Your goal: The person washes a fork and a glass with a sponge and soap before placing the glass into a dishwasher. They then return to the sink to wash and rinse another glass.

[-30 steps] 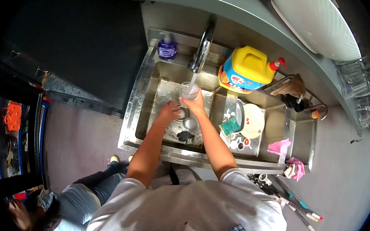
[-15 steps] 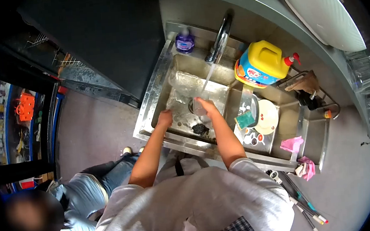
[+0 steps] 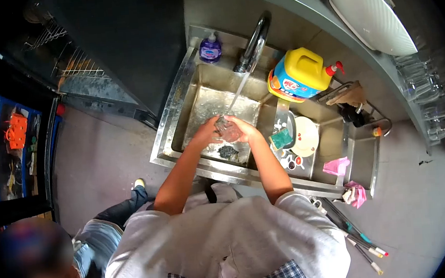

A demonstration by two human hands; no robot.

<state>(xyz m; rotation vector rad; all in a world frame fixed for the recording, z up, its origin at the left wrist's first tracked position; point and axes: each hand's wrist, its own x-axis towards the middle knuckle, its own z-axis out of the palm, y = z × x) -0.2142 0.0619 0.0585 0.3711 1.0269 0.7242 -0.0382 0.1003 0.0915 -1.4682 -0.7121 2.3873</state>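
Over the steel sink basin (image 3: 182, 126) I hold a clear glass (image 3: 228, 130) under the running water. My right hand (image 3: 244, 130) is wrapped round its right side. On the other side, my left hand (image 3: 207, 133) presses against the glass with its fingers curved. The stream falls from a chrome faucet (image 3: 253, 45) onto or just behind the glass. Close below my hands, a dark scouring pad (image 3: 227, 151) lies on the wet basin floor. The glass's exact shape is hard to make out.
Purple soap bottle (image 3: 210, 49) stands at the back left, and a yellow detergent jug (image 3: 301, 75) right of the faucet. The right basin holds a plate (image 3: 304, 137), a green sponge (image 3: 281, 139) and measuring spoons (image 3: 291, 161). Another person (image 3: 97, 240) is at the left.
My left hand has moved from the basin's front left over to the glass and now touches it. My right hand has stayed on the glass. The view has shifted slightly.
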